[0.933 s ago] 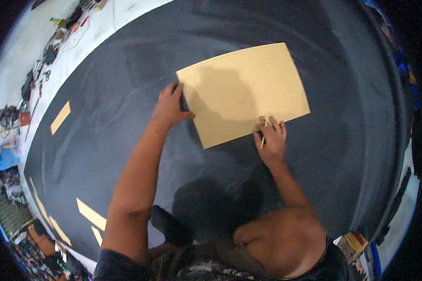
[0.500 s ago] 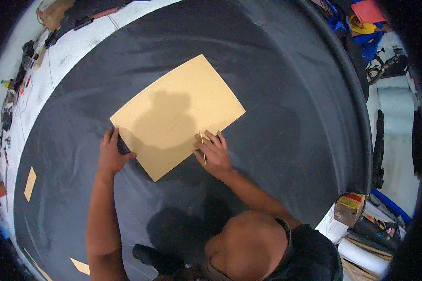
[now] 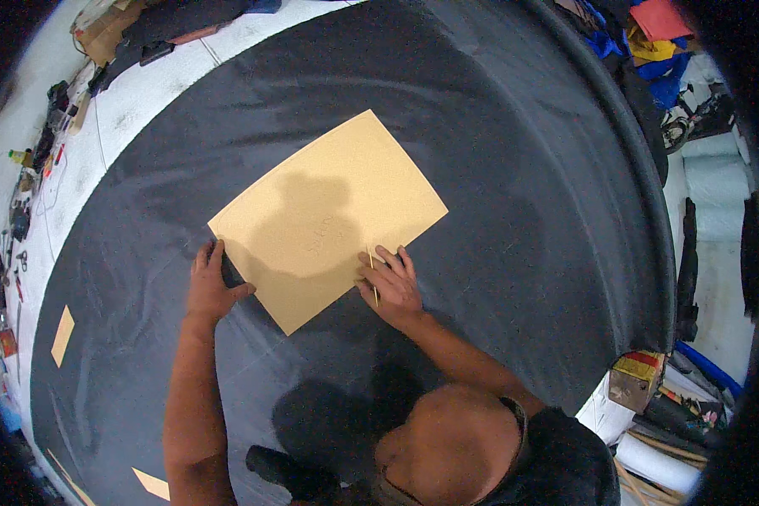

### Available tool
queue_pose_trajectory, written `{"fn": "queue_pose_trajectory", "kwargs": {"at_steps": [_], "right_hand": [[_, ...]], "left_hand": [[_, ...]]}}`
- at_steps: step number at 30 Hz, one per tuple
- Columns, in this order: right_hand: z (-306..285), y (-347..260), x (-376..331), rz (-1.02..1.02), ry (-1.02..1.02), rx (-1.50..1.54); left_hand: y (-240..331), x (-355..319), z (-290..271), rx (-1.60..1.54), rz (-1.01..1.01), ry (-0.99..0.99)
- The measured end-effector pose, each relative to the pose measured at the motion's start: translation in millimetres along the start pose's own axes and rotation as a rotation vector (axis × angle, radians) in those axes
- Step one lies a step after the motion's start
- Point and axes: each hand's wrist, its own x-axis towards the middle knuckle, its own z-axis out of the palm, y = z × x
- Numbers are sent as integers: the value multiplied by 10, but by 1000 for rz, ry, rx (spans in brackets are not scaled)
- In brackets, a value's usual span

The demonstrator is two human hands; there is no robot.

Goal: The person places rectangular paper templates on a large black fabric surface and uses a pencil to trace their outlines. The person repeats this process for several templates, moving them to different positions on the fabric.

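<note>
A large tan four-sided sheet point(image 3: 388, 185), like card or thin board, lies flat on dark cloth point(image 3: 514, 278). Faint handwriting marks its middle, and a shadow falls across it. My left hand point(image 3: 212, 285) is at the sheet's left edge, thumb and fingers spread apart, the thumb tip touching that edge. At the near right edge, my right hand point(image 3: 394, 291) rests partly on the sheet. Between its fingers sits a thin yellow stick point(image 3: 374, 282), pencil-like, pointing away from me; its tip is too small to make out.
Smaller tan pieces lie on the cloth at left, one upright strip point(image 3: 62, 336) and another point(image 3: 151, 484) near my left forearm. Tools and clutter line the white surface point(image 3: 135, 110) beyond the cloth's left edge. At right stand a cardboard box point(image 3: 632, 381) and a white roll point(image 3: 656, 463).
The whole view has shifted slightly, so sheet and hands appear a little lower and farther right. Both hands keep their places on the sheet. Its handwriting shows more clearly.
</note>
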Motion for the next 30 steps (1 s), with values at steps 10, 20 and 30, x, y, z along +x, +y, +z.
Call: {"fn": "queue_pose_trajectory", "kwargs": {"at_steps": [10, 20, 30], "right_hand": [[-18, 16, 31, 6, 16, -13], [117, 8, 34, -31, -3, -75], [68, -28, 23, -15, -43, -104]], "left_hand": [[22, 4, 0, 8, -7, -15], [-101, 5, 74, -21, -17, 5], [14, -60, 8, -49, -70, -24]]}}
